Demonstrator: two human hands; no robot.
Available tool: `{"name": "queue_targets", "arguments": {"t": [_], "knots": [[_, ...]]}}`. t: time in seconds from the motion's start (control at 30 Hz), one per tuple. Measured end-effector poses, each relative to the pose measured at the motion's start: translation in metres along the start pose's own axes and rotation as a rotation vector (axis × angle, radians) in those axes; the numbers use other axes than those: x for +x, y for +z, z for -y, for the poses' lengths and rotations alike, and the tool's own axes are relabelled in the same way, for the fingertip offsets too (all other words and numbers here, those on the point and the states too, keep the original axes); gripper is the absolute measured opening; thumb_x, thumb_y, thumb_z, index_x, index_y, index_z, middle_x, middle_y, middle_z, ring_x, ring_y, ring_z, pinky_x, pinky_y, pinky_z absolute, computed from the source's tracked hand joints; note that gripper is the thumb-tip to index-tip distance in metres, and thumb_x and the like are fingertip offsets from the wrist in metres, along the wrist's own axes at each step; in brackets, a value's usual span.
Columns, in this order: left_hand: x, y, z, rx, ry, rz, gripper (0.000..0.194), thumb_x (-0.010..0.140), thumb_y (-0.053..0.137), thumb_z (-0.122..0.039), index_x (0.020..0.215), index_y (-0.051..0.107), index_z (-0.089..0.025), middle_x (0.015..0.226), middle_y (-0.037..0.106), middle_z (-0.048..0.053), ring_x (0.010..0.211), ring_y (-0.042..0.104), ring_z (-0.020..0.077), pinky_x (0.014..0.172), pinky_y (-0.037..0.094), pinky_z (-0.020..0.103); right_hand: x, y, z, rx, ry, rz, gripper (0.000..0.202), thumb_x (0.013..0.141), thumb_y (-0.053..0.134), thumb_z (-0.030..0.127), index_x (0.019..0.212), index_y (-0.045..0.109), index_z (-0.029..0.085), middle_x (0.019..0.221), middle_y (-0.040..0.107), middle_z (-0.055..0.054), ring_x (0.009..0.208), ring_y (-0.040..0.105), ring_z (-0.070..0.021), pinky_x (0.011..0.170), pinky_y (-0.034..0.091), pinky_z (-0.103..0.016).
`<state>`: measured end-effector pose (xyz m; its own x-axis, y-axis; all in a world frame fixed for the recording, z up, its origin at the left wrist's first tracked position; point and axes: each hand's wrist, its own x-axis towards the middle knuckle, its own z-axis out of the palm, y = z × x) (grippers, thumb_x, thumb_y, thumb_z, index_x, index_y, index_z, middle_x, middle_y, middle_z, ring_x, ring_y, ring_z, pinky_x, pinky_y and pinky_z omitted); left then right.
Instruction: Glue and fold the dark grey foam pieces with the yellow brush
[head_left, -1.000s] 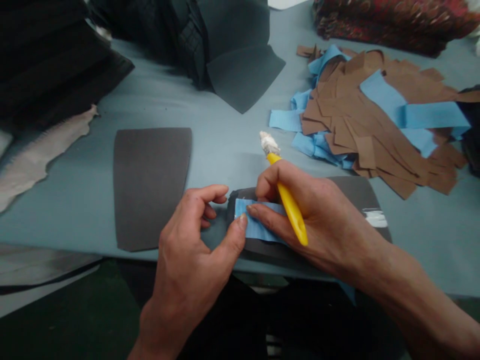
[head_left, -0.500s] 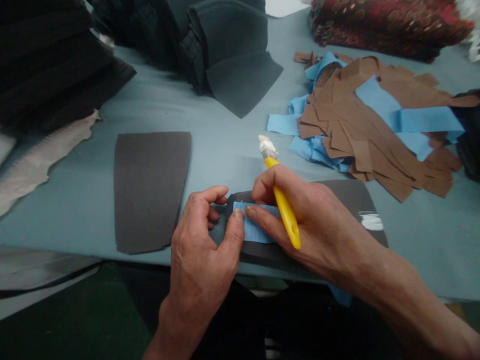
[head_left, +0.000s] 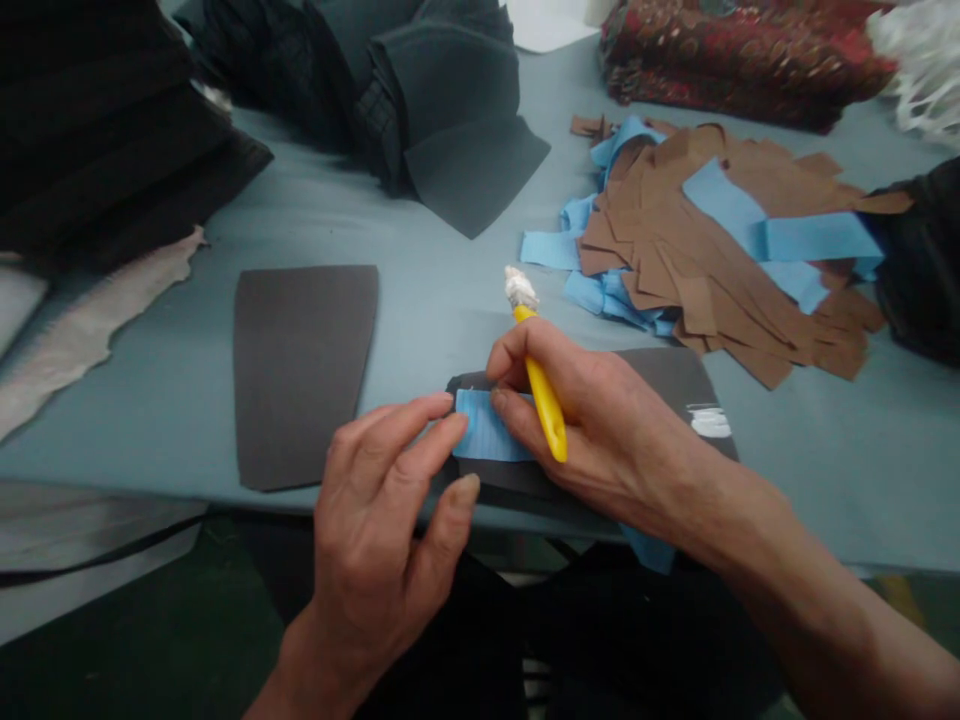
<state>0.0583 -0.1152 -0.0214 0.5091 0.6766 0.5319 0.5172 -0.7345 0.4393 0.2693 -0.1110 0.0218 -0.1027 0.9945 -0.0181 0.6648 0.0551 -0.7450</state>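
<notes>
My right hand point(head_left: 577, 400) grips a yellow-handled brush point(head_left: 546, 400) whose tip is coated in white paste. Its thumb and fingers also press on a blue fabric strip point(head_left: 487, 430). That strip lies across a dark grey panel point(head_left: 667, 375), which carries a smear of white paste point(head_left: 709, 420) near its right end. Beside the strip's left end is my left hand point(head_left: 390, 510), fingers spread and fingertips at the edge of the strip. Part of the panel and strip is hidden beneath my right hand.
Another dark grey panel stack point(head_left: 304, 380) lies to the left. Brown and blue strips point(head_left: 712, 240) are heaped at the right, with a red patterned bundle point(head_left: 742, 60) behind. Dark folded fabric point(head_left: 450, 110) is at the back, black material point(head_left: 97, 130) at the left. The table edge runs close to me.
My left thumb has lifted off the strip and swung down toward me, and the left fingers have straightened out. My right hand still holds the brush and presses the strip. The view has shifted slightly.
</notes>
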Motion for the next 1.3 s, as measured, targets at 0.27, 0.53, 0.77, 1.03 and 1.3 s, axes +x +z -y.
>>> {"name": "queue_targets", "arguments": {"t": [0.27,0.53,0.77,1.03,1.3], "knots": [[-0.006,-0.002,0.013,0.042,0.122,0.097,0.04,0.098,0.066,-0.016,0.138,0.061,-0.016,0.143,0.07,0.018,0.14,0.057,0.0343,0.115,0.049,0.052,-0.002,-0.001,-0.004,0.054,-0.033,0.031,0.019,0.089,0.057,0.015,0.105,0.052,0.024,0.07,0.051,0.008,0.06,0.045,-0.0127,0.061,0.033,-0.027],[0.008,-0.004,0.029,-0.067,0.162,0.129,0.025,0.095,0.068,-0.018,0.118,0.064,-0.025,0.134,0.076,0.009,0.133,0.065,0.0294,0.112,0.054,0.05,0.0,0.0,-0.004,0.03,-0.007,0.027,0.01,0.096,0.053,0.02,0.105,0.052,0.024,0.073,0.054,0.006,0.064,0.048,-0.014,0.063,0.034,-0.028],[0.012,0.002,0.03,-0.068,0.191,0.089,0.022,0.093,0.071,-0.019,0.114,0.064,-0.024,0.124,0.079,0.008,0.12,0.069,0.0278,0.106,0.057,0.047,0.0,0.0,-0.003,0.05,-0.011,0.032,0.016,0.092,0.057,0.018,0.106,0.051,0.024,0.074,0.054,0.007,0.063,0.049,-0.013,0.063,0.035,-0.027],[0.015,0.003,0.03,-0.066,0.178,0.105,0.02,0.095,0.068,-0.02,0.113,0.061,-0.025,0.125,0.077,0.01,0.121,0.068,0.0294,0.104,0.057,0.049,-0.001,0.0,-0.007,0.075,-0.044,0.031,0.017,0.094,0.056,0.022,0.111,0.052,0.024,0.076,0.054,0.007,0.063,0.048,-0.013,0.064,0.035,-0.026],[-0.003,0.011,0.049,-0.13,0.093,0.064,0.05,0.08,0.079,-0.021,0.125,0.068,-0.041,0.131,0.077,-0.001,0.12,0.07,0.0386,0.104,0.055,0.059,-0.006,-0.011,0.018,-0.055,-0.006,0.139,0.027,0.097,0.058,0.024,0.123,0.052,0.025,0.106,0.075,-0.002,0.093,0.069,-0.0203,0.076,0.044,-0.029]]}}
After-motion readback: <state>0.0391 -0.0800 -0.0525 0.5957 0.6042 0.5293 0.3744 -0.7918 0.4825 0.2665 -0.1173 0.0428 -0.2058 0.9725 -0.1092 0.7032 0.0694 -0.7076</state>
